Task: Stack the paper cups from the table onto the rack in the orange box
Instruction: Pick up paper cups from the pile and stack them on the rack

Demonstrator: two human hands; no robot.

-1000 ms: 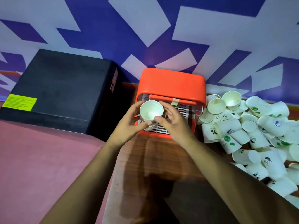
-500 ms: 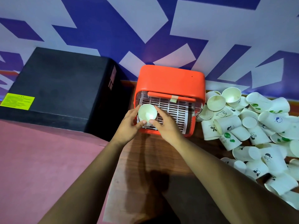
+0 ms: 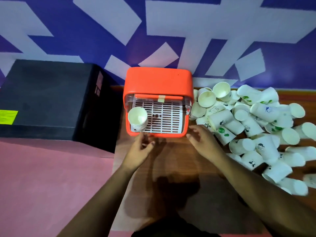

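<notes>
An orange box [image 3: 158, 81] stands at the back of the wooden table [image 3: 172, 165], with a white slotted rack [image 3: 168, 117] in its open front. A stack of nested paper cups [image 3: 138, 118] stands upright on the rack's left side, mouth up. A heap of white paper cups [image 3: 253, 127] lies tumbled on the table to the right of the box. My left hand [image 3: 139, 150] hovers just in front of the box, fingers loose, holding nothing. My right hand [image 3: 204, 141] is near the box's front right corner, fingers spread, empty, close to the nearest cups.
A large black box [image 3: 49, 100] with a yellow label sits left of the orange box on a pink surface [image 3: 51, 185]. A blue and white patterned wall [image 3: 153, 31] rises right behind everything.
Both hands let go of the cup, which now sits on the stack on the rack. The hands drew back toward me; the right hand moved right toward the cup heap.
</notes>
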